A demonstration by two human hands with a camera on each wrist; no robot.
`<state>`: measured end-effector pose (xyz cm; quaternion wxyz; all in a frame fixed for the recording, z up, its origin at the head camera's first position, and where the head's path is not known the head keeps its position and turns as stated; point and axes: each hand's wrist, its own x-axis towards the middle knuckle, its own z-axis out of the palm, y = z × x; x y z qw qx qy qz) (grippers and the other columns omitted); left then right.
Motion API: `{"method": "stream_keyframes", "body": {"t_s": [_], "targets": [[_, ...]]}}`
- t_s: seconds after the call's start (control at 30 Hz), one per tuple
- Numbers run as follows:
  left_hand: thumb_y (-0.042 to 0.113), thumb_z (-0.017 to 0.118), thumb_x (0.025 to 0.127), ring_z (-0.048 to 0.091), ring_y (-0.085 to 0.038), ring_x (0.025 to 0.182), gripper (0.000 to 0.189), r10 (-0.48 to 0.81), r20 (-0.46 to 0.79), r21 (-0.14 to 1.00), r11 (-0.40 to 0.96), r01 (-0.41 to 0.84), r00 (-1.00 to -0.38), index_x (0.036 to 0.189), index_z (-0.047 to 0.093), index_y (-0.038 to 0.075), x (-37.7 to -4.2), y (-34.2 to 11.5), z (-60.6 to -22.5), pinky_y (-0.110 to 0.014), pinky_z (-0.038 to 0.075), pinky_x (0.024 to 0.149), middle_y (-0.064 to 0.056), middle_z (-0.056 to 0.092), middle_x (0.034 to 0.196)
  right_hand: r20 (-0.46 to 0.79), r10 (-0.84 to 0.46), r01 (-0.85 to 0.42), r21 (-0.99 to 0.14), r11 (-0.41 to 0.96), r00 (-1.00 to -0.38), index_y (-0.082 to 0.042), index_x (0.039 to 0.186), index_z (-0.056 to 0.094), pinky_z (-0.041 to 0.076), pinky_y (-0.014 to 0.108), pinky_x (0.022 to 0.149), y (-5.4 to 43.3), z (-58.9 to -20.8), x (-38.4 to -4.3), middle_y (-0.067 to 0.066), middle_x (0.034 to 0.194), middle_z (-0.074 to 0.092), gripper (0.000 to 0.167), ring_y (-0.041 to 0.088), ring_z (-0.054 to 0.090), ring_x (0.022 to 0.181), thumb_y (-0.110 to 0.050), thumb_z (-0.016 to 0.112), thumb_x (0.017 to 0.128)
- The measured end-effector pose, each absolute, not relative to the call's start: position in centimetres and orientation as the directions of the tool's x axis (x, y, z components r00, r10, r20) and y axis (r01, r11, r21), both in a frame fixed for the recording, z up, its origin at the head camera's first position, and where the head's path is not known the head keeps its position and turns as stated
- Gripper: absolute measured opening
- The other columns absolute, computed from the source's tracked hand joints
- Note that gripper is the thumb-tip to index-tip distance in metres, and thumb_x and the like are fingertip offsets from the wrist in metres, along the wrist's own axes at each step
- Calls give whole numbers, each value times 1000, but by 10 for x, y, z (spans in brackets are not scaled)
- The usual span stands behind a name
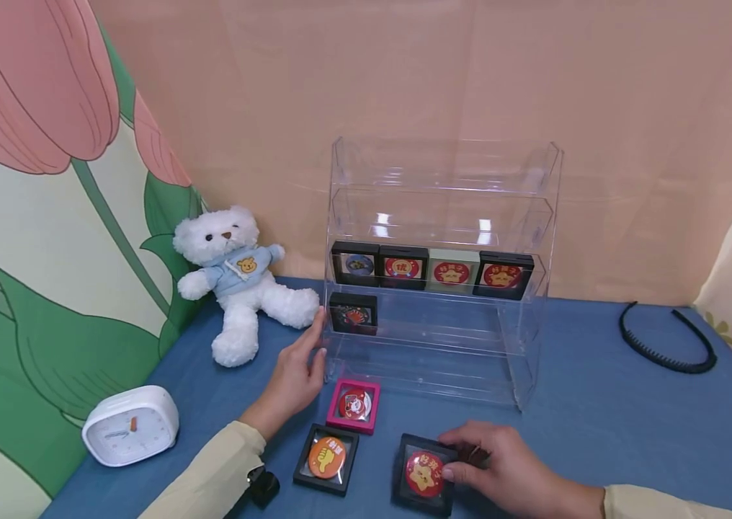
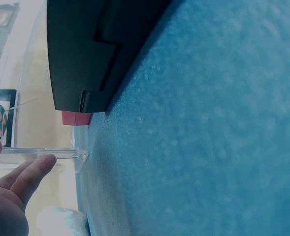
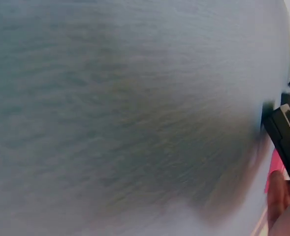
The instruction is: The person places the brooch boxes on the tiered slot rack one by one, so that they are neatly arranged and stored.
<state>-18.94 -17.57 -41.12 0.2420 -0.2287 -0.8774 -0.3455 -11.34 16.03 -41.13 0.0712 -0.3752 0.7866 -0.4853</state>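
My right hand [image 1: 498, 465] pinches a black square badge case [image 1: 424, 477] by its right edge; a red badge with a yellow star shows inside. In the right wrist view this case [image 3: 285, 142] is seen edge-on, tilted just above the cloth. With fingers extended, my left hand [image 1: 295, 378] touches the left side of a clear tiered display rack [image 1: 444, 371]. Between the hands lie a pink badge case [image 1: 353, 406] and a black case with an orange thumbs-up badge [image 1: 326, 459]. Several cases stand in a row on a middle tier, and one black case [image 1: 354, 314] stands at the left of the tier below.
A white teddy bear [image 1: 243, 285] in a blue top sits left of the rack. A white clock [image 1: 131, 427] stands at the front left, and a black headband [image 1: 667, 353] lies on the far right of the blue cloth [image 1: 606, 425].
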Motion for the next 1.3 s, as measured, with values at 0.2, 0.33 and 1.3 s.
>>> {"method": "stream_keyframes", "body": {"t_s": [0.2, 0.33, 1.3], "targets": [[-8, 55, 89, 48, -24, 122, 73, 237, 594, 487, 655, 578, -769, 151, 23, 11, -190, -176, -412, -38, 40, 95, -9, 36, 147, 388, -586, -592, -780, 203, -712, -11, 110, 69, 54, 29, 60, 169, -416, -112, -2, 98, 66, 24, 10, 64, 78, -11, 69, 86], [-8, 55, 89, 50, -24, 120, 73, 237, 594, 491, 650, 580, -769, 151, 23, 11, -190, -176, -412, -38, 41, 95, -9, 36, 147, 472, -550, -654, -732, 192, -689, -10, 108, 70, 54, 29, 58, 172, -419, -115, -1, 97, 66, 26, 11, 64, 78, -4, 71, 83], [-8, 55, 89, 59, -28, 109, 74, 243, 574, 508, 642, 574, -781, 152, 21, 13, -189, -177, -412, -38, 44, 92, -10, 36, 147, 608, -375, -708, -517, 482, -699, -18, 96, 73, 53, 22, 60, 176, -359, -168, -11, 93, 65, 29, 8, 64, 82, -3, 80, 73]]}}
